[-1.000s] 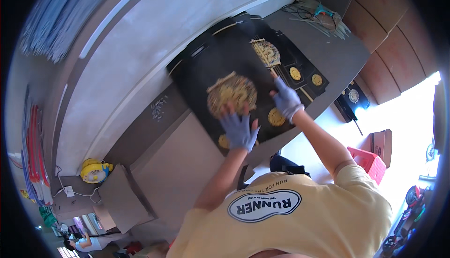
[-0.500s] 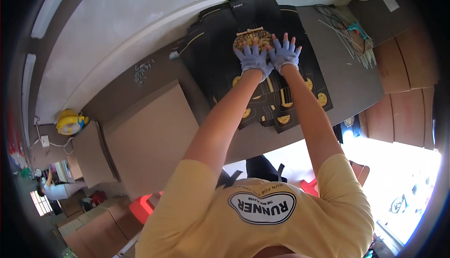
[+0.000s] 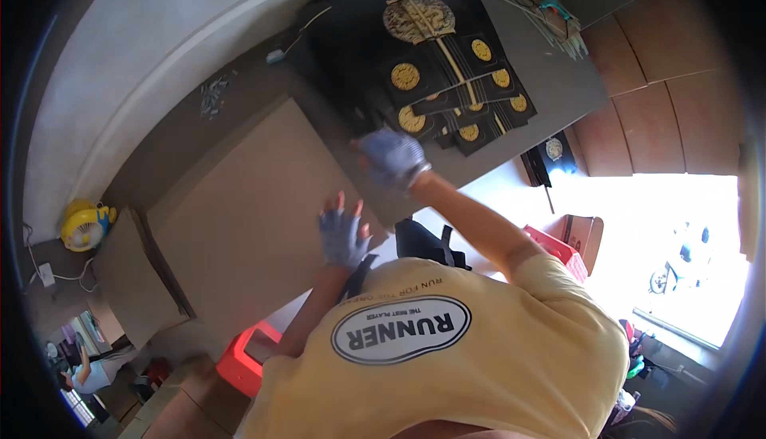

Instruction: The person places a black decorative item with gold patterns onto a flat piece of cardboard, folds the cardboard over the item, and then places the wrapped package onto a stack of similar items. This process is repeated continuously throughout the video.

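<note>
My left hand (image 3: pixel 343 236), in a grey-blue fingerless glove, is over the near right part of a large brown cardboard sheet (image 3: pixel 239 208), its bare fingertips apart. Farther right, my right hand (image 3: pixel 392 157) wears the same kind of glove and is smeared by motion, so its fingers cannot be made out. It is close to the near left corner of a stack of flat black printed card sheets (image 3: pixel 447 60). Gold round medallions and a gold stripe decorate these sheets, and their near edges lie unevenly fanned.
The grey table (image 3: pixel 574 88) runs along a pale wall. Small grey pieces (image 3: pixel 214 96) lie left of the stack; thin strips and a teal-handled tool (image 3: pixel 556 10) lie at the far right. A yellow fan (image 3: pixel 86 225) stands left, brown cartons (image 3: pixel 650 120) right. A person (image 3: pixel 89 375) is at lower left.
Both hands have left the black sheets, coming nearer to me and to the left. The left is now over the brown cardboard, the right near the stack's corner. The whole view has shifted.
</note>
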Available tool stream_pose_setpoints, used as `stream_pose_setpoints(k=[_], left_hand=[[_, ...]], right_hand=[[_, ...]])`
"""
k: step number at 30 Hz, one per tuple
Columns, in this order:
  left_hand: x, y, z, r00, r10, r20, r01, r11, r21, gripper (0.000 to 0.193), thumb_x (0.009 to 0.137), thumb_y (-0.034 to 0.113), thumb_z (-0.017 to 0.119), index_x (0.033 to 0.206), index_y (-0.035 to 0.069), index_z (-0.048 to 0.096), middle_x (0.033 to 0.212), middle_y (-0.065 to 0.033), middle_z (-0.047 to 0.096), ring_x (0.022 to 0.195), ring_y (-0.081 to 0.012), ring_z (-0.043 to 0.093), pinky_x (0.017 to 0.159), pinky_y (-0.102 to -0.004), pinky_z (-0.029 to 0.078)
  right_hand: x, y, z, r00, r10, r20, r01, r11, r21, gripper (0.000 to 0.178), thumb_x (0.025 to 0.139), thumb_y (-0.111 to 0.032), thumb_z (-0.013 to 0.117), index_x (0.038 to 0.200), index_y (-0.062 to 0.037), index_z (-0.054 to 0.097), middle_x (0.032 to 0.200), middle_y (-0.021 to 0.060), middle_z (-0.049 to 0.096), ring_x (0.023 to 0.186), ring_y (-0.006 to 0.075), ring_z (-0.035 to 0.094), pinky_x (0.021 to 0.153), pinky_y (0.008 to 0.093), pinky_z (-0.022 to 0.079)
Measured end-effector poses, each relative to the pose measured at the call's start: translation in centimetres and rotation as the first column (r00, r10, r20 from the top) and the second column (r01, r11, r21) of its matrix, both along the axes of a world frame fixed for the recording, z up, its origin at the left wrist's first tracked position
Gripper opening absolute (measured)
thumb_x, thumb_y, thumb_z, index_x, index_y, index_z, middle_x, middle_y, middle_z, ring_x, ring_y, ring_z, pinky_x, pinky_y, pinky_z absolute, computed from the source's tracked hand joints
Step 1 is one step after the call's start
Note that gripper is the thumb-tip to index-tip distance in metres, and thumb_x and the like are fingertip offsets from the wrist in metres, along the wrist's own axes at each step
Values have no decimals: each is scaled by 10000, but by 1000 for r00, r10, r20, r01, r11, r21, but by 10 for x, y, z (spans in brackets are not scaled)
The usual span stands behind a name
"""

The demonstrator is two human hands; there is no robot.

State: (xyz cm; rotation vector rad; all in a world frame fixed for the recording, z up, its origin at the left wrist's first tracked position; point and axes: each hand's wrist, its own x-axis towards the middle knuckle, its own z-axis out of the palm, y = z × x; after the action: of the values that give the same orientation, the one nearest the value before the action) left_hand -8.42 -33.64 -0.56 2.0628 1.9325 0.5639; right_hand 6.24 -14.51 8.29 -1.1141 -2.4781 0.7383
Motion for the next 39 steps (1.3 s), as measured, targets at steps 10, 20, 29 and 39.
stream_pose_setpoints(k=[10,20,29,39], left_hand=[[-180,-178,-8,883,389,-265,-408,913,-19,532,870,320,551,1362,133,467,1457,-202,338,1336,-438,307,1076,-572,258],[-312,-227,-30,436,861,-261,-896,441,-42,504,836,374,602,1246,88,539,1244,-172,508,1162,-368,462,990,-459,392],[-368,-220,3,508,855,105,-770,505,-390,404,889,468,574,916,68,624,828,-127,615,779,-255,592,800,-361,470],[-238,-71,10,772,634,49,-625,743,239,598,910,352,506,1420,69,375,1416,-212,382,1352,-329,319,1079,-518,266]], right_hand=[[-118,-70,-83,739,-489,463,565,825,-29,629,920,-433,466,1410,-49,376,1488,152,349,1350,305,372,1094,405,341],[-39,21,-135,800,-582,144,600,777,-190,341,878,-334,607,1143,-127,664,997,126,701,946,247,675,833,308,491],[-42,10,-44,920,-378,-100,319,873,-369,322,921,-236,615,1114,18,666,784,-47,647,692,14,513,643,190,446],[-188,-92,-55,993,-16,-115,11,999,-44,713,933,-648,88,1498,-247,258,1535,179,236,1420,381,197,1138,530,156]])
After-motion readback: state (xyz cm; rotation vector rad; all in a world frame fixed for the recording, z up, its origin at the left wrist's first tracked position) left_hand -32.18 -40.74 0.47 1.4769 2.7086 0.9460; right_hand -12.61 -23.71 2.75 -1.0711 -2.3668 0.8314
